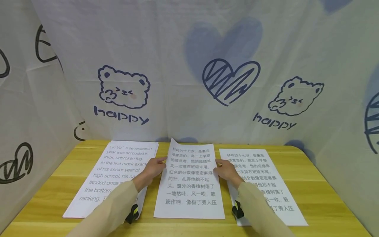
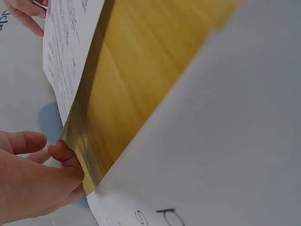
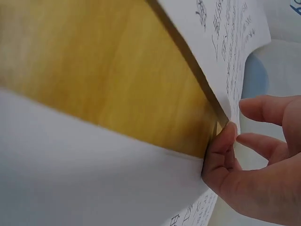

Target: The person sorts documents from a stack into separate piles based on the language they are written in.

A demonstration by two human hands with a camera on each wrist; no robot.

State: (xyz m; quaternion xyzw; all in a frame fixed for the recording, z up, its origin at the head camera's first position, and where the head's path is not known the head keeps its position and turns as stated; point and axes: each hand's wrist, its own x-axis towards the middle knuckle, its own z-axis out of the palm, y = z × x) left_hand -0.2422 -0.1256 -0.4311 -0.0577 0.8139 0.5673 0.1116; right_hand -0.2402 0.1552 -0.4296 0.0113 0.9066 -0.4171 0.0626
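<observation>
A sheet of paper (image 1: 190, 210) printed with Chinese characters lies in the middle of the table in the head view, its far edge raised and its top left corner curling up. My left hand (image 1: 151, 170) pinches its left edge near the far end. On the opposite side my right hand (image 1: 227, 170) pinches the right edge. The left wrist view shows the left hand (image 2: 42, 174) at the edge of the sheet (image 2: 77, 28), which stands off the wood. In the right wrist view the right hand (image 3: 258, 174) has its fingertips at the sheet's lifted edge.
English-printed papers (image 1: 97, 174) lie stacked at the left, under my left forearm. Another Chinese-printed sheet (image 1: 260, 158) lies at the right, partly covered by my right arm. A patterned cloth (image 1: 177, 98) hangs behind the wooden table (image 1: 319, 197).
</observation>
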